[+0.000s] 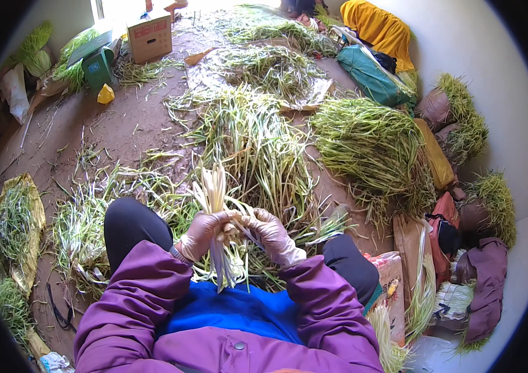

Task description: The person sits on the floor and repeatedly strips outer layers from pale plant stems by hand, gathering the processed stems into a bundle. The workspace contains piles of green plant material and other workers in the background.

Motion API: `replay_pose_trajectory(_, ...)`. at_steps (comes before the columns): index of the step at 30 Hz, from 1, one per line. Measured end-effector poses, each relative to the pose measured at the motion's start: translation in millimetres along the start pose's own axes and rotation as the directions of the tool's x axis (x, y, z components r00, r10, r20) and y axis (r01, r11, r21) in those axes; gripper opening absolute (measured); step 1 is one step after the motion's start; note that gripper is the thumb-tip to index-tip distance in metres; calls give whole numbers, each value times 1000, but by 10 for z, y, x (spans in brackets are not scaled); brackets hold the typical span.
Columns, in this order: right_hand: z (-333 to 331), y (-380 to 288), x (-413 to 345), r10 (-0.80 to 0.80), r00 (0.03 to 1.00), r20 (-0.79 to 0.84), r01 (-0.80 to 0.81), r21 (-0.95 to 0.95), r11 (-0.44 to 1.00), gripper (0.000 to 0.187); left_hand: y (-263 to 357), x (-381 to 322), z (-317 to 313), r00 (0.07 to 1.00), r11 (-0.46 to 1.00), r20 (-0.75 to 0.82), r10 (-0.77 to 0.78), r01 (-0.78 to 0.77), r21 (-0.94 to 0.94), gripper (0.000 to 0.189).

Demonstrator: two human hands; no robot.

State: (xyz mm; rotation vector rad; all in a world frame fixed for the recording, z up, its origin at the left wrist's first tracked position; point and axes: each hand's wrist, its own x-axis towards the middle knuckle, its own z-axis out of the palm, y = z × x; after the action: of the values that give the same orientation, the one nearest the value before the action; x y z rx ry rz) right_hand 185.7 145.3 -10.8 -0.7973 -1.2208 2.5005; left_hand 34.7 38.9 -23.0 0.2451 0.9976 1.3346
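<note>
My left hand (204, 234), in a thin translucent glove, grips a bundle of pale, whitish stalks (214, 189). One end of the bundle fans out beyond the hand; the other hangs toward a blue cloth (236, 310) on my lap. Close beside it, my right hand (269, 234), gloved the same way, pinches a few thin pale stalks between thumb and fingers. The fingertips of both hands almost meet at the bundle, so exact contact is hard to see. Beyond my hands lies a large heap of long green-and-white leafy stalks (259, 149).
Loose leaves (82, 233) litter the floor at left. A dense green stalk pile (371, 149) lies at right, near wrapped bundles (483, 205) along the wall. Sorted pale stalks (382, 331) lean by a printed bag (389, 284). Farther off are a cardboard box (152, 39) and green bin (97, 65).
</note>
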Motion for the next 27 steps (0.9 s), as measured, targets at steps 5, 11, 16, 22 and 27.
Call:
replay_pose_trajectory(5,-1,-37,7,-45,999,-9,45,1,999,13,34,-48,22,1000,1000,-15,16,-16,-3,27)
replay_pose_trajectory(11,-121,-149,50,-81,980,-184,109,149,983,13,119,-99,23,995,985,-22,101,-103,-140,28)
replay_pose_trajectory(16,-232,-259,60,-128,962,-240,182,217,959,14,187,-138,-56,981,956,-18,194,-193,-221,27)
replay_pose_trajectory(22,-460,-488,30,-219,917,-334,328,313,892,11,254,-172,-289,915,874,-93,392,-402,-272,25)
replay_pose_trajectory(27,-787,-659,-76,-309,829,-466,476,299,827,12,289,-185,-484,872,796,-211,443,-490,-355,27)
